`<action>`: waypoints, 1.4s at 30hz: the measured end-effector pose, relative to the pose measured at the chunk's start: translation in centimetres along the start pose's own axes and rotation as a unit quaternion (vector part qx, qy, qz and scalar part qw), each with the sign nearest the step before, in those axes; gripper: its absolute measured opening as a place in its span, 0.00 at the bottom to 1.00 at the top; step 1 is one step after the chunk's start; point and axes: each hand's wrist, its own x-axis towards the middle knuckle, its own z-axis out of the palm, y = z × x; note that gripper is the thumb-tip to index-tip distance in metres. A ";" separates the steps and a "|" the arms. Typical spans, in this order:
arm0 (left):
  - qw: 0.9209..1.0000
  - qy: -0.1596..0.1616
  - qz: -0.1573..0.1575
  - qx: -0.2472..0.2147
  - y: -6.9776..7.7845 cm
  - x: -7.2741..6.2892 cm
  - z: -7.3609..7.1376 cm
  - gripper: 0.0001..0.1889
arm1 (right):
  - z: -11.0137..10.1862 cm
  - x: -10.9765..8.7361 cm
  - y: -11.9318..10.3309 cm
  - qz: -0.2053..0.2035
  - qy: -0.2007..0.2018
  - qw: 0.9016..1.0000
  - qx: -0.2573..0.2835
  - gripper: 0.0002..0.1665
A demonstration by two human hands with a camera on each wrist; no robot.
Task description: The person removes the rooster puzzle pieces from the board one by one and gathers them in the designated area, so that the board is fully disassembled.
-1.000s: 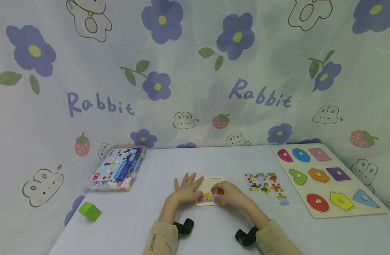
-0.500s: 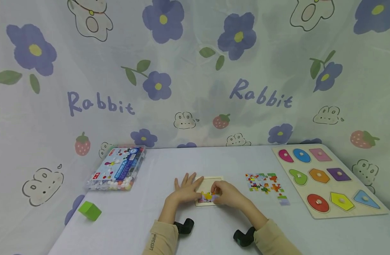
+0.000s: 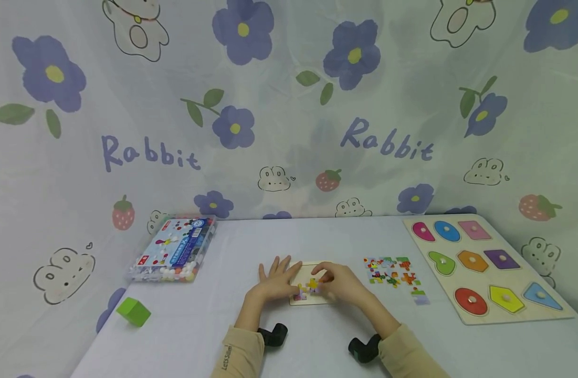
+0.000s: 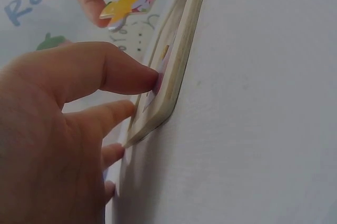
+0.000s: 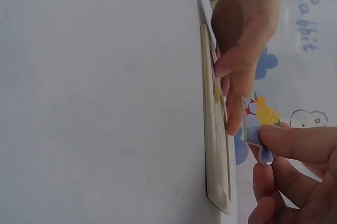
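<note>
A shallow wooden puzzle tray lies on the table. My left hand rests at its left side with fingers spread, and the thumb presses on a purple puzzle piece in the tray's lower left corner. Between thumb and fingers my right hand pinches a yellow-and-purple jigsaw piece. That piece is raised above the tray and tilted, as both wrist views show. Part of the tray's right side is hidden behind the right hand.
Several colourful jigsaw pieces lie right of the tray. Farther right is a wooden shape board with knobbed pieces. A clear box of beads stands at the back left, and a green block near the left edge.
The yellow-and-purple jigsaw piece has come up out of the tray's lower part in my right hand, baring the wood beneath. My left hand stays in place.
</note>
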 end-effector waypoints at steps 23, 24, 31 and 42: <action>0.999 -0.003 0.024 0.021 -0.5 0.1 0.2 0.52 | -5.5 -2.1 2.8 0.100 0.065 0.993 -0.009 0.09; 0.999 -0.003 0.025 0.022 -0.5 0.1 0.2 0.52 | -5.8 -2.2 2.9 0.102 0.066 0.993 -0.010 0.09; 0.999 -0.006 0.022 0.027 -0.6 0.1 0.2 0.52 | -7.5 -3.2 3.7 0.103 0.080 0.991 -0.008 0.10; 0.999 -0.006 0.021 0.025 -0.6 0.2 0.3 0.52 | -9.1 -4.3 4.8 0.115 0.069 0.991 -0.005 0.13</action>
